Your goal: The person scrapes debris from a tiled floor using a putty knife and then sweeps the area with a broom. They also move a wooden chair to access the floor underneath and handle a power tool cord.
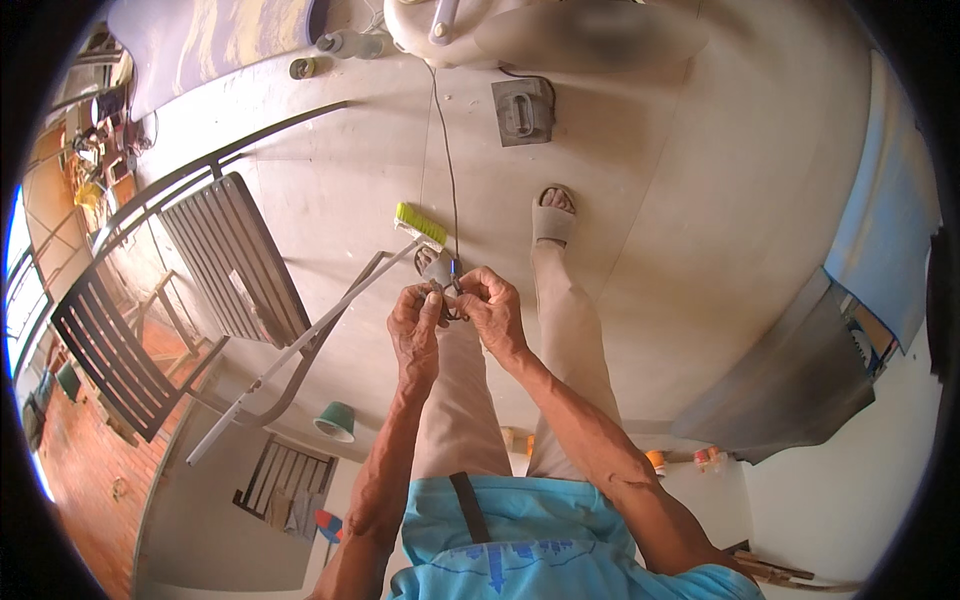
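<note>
Both of my hands meet in front of my lower leg, at the middle of the picture. My left hand [415, 315] pinches a small dark item, too small to make out, between thumb and fingers. Close beside it, my right hand [491, 307] grips the end of a thin dark cable [453, 172], where a bit of blue shows. The cable runs up across the floor towards a pale rounded object at the top. A broom with green bristles [421, 222] lies against a chair, its head just beyond my hands and near my sandalled foot.
A slatted metal chair [232, 262] stands at the left. On the floor ahead is a flat grey plate with a handle [523, 112]. A bottle [351, 45] and a roll of tape [302, 69] are at the upper left. A green bucket [335, 421] sits lower left, and dark sheeting [787, 382] hangs at right.
</note>
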`<state>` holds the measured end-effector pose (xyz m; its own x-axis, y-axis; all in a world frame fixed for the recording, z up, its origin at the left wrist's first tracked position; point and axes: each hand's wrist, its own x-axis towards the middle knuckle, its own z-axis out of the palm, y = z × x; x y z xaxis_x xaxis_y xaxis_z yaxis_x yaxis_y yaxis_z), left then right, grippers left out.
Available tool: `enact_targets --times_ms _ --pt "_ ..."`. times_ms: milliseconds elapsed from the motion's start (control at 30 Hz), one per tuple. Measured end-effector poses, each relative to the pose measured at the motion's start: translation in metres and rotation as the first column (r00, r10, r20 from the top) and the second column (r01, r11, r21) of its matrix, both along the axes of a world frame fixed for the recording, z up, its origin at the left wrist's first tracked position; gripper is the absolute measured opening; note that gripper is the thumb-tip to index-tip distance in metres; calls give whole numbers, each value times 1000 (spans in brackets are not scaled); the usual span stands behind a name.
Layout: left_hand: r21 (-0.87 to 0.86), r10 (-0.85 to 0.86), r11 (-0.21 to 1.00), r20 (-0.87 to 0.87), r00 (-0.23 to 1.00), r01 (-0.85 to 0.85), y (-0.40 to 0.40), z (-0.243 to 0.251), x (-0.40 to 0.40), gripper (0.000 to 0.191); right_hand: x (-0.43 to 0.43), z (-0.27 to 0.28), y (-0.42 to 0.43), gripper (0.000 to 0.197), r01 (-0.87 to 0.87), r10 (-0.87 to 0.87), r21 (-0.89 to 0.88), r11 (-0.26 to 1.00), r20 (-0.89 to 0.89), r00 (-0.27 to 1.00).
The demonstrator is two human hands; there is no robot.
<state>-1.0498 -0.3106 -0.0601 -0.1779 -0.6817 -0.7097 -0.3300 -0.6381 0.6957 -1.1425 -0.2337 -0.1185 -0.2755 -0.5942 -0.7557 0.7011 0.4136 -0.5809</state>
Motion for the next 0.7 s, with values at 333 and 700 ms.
enact_targets --times_ms 333,700 --pt "82 -29 996 77 997 23 5 -11 -20 22 -19 -13 8 10 -87 96 100 991 -93 991" --pt "116 -70 992 119 990 56 5 -18 -36 19 -30 -18 7 5 -106 114 67 992 -133 985"
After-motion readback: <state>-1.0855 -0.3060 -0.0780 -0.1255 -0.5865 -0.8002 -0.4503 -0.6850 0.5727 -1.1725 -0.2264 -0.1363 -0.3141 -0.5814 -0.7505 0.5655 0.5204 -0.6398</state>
